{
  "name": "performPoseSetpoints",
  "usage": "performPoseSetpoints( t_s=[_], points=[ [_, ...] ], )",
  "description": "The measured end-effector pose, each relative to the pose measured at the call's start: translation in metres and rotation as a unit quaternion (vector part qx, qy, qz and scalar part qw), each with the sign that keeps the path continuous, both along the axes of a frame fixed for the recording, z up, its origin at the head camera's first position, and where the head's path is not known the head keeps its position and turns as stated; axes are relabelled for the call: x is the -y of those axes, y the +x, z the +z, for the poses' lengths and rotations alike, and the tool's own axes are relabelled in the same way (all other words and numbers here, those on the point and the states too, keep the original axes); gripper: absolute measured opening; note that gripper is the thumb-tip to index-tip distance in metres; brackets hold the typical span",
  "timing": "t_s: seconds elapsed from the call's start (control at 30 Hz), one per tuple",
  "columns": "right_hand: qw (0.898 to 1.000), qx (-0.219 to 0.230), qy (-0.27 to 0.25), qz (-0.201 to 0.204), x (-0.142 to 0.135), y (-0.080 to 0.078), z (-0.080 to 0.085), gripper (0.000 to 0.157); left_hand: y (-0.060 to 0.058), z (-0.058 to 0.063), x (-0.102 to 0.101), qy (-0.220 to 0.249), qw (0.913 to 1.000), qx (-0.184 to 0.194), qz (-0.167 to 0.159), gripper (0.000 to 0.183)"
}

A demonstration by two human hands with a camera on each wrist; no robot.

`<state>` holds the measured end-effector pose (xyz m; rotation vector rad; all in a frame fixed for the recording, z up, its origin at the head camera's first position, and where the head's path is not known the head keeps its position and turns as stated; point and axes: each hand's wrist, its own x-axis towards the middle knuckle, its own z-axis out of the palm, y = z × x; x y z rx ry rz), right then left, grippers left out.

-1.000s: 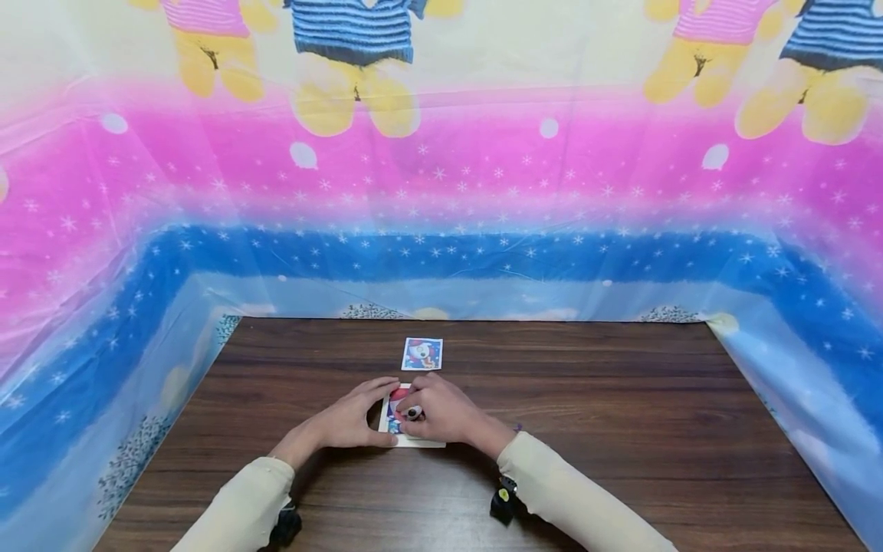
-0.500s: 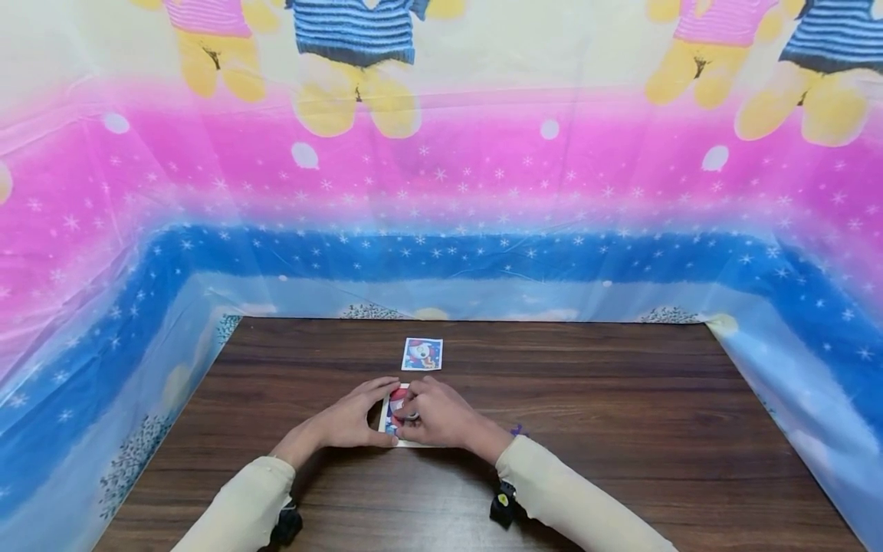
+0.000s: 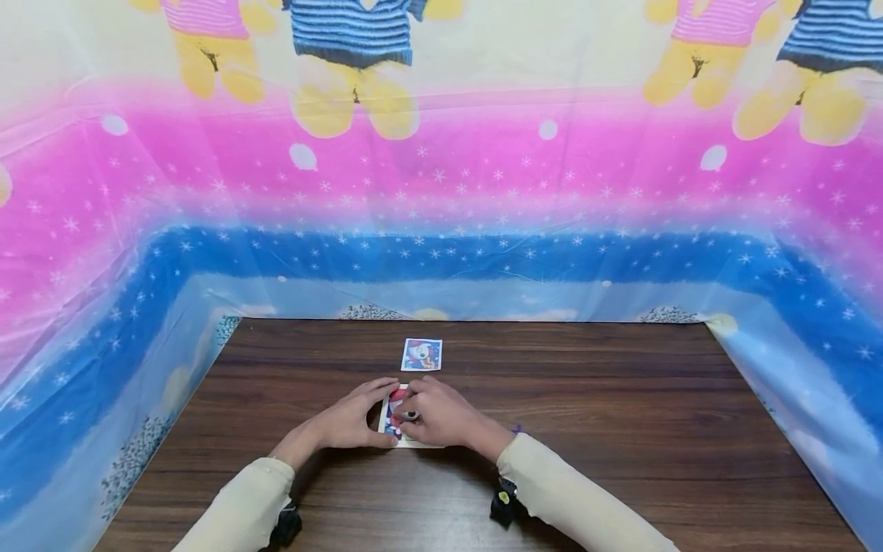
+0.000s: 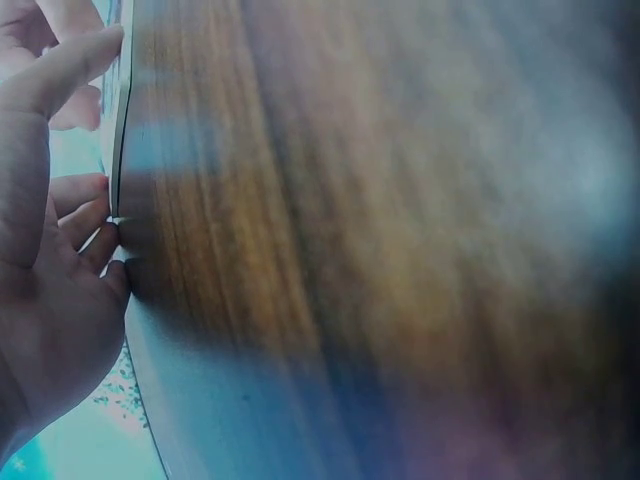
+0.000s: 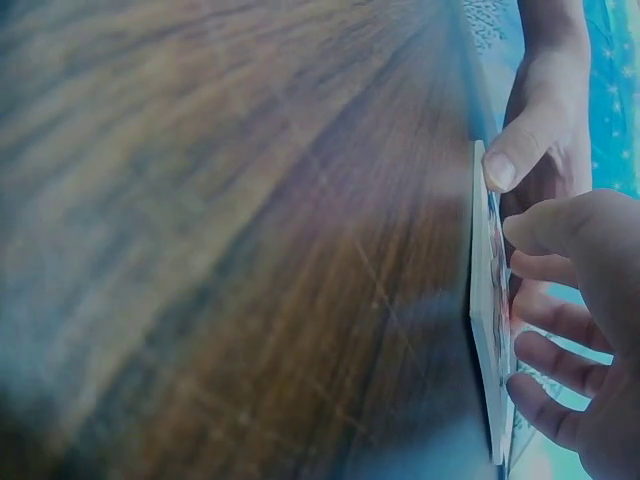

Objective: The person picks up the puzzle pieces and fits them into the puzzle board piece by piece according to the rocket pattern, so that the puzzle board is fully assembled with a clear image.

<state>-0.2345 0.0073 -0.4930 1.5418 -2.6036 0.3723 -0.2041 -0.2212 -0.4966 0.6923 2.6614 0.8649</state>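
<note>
A small flat picture board [image 3: 388, 420] with a white border and a red and blue cartoon picture lies on the table. My left hand [image 3: 348, 414] grips its left end, thumb at the near edge and fingers at the far edge. My right hand [image 3: 441, 410] covers the board's right part, fingertips down on the picture. In the right wrist view the board [image 5: 488, 320] shows edge-on; the right hand's fingers [image 5: 565, 360] are slightly bent and spread on its face, with nothing visibly held. Most of the picture is hidden under that hand.
Beyond the board lies a small printed card [image 3: 421, 355] with a similar cartoon picture. The brown wooden table [image 3: 586, 399] ends at a patterned cloth [image 3: 441, 253] at the back and sides. A black device [image 3: 502, 506] is strapped near the right wrist.
The right hand's fingers shift slightly over the picture, covering more of its near right side than a second ago. The left hand, the board and the card stay in place.
</note>
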Motion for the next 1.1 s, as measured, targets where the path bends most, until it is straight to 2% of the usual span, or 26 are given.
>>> performPoseSetpoints(
  t_s=[0.27,0.4,0.5,0.7,0.87,1.1],
  points=[
    [1.000,0.011,0.017,0.003,-0.003,0.000,-0.001,0.023,0.000,-0.001,-0.001,0.001,1.0000,0.001,-0.002,0.099],
    [1.000,0.019,0.003,0.003,-0.006,0.000,0.000,0.023,-0.001,-0.002,-0.001,-0.003,1.0000,0.001,-0.001,0.100],
    [0.999,0.042,-0.020,-0.008,-0.015,-0.002,0.006,0.026,-0.001,-0.002,-0.001,-0.007,1.0000,0.001,0.002,0.100],
    [0.990,0.102,-0.079,-0.049,-0.054,-0.007,0.019,0.033,-0.001,-0.002,0.001,-0.010,0.9999,-0.001,0.011,0.101],
    [0.982,0.130,-0.105,-0.088,-0.095,-0.002,0.025,0.036,0.000,-0.003,0.000,-0.013,0.9998,-0.006,0.012,0.102],
    [0.980,0.109,-0.121,-0.110,-0.146,0.010,0.019,0.039,-0.001,-0.003,-0.001,-0.013,0.9998,-0.008,0.011,0.102]
  ],
)
